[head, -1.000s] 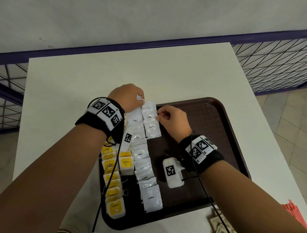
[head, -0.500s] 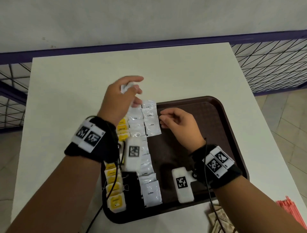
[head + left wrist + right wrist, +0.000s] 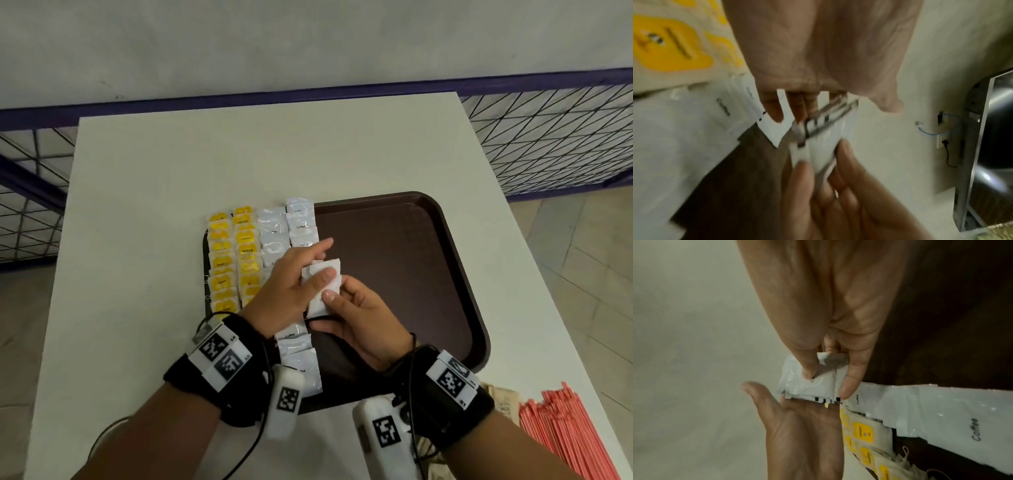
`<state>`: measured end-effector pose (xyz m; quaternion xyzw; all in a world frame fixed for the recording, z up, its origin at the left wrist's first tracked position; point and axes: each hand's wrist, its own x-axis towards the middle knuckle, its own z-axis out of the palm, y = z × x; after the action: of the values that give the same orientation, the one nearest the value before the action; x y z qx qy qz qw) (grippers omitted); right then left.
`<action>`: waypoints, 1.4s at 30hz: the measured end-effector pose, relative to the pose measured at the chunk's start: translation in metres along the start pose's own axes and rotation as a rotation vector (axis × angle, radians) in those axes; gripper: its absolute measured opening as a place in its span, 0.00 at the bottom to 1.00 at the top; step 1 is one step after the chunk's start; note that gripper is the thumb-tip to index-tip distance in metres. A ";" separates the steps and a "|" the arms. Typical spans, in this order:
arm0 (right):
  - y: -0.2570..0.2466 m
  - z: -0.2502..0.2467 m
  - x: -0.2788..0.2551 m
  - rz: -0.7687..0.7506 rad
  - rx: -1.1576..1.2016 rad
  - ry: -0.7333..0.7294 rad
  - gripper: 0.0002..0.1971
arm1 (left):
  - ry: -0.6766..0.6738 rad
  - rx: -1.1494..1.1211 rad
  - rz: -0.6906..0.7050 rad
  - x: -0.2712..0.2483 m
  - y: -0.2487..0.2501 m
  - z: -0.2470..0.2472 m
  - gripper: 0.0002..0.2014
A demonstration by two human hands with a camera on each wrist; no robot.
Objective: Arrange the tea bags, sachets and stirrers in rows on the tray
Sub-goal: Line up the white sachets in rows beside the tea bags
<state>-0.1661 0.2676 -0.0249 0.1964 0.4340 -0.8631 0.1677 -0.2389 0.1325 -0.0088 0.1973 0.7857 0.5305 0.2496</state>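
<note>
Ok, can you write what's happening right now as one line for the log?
left hand: holds sachet stack | right hand: pinches same stack | tray: yellow and white rows laid | stirrers: on table

Soft, dim indoor light; faint shadows fall on the tray [image 3: 404, 260]. Both wrist views are motion-blurred and stretched at edges.

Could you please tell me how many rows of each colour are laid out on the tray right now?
Yellow tea bag rows: 2
White coffee sachet rows: 2
Total: 4 rows on the tray; the sachet stack held by the left hand and right hand is not counted.
</note>
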 end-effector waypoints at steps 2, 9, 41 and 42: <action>-0.001 -0.007 0.002 0.002 0.006 0.060 0.14 | 0.008 -0.037 -0.105 0.006 0.002 -0.010 0.17; -0.009 -0.016 0.015 -0.028 -0.126 0.122 0.13 | -0.074 0.025 -0.232 0.027 0.010 -0.035 0.12; 0.001 -0.022 0.039 -0.108 -0.809 0.423 0.08 | 0.041 0.627 -0.148 0.074 -0.003 -0.037 0.12; 0.001 -0.022 0.039 -0.111 -0.813 0.424 0.08 | 0.060 0.619 -0.138 0.073 -0.004 -0.038 0.12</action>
<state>-0.1951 0.2807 -0.0561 0.2631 0.7718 -0.5715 0.0920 -0.3195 0.1452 -0.0139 0.1943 0.9285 0.2534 0.1897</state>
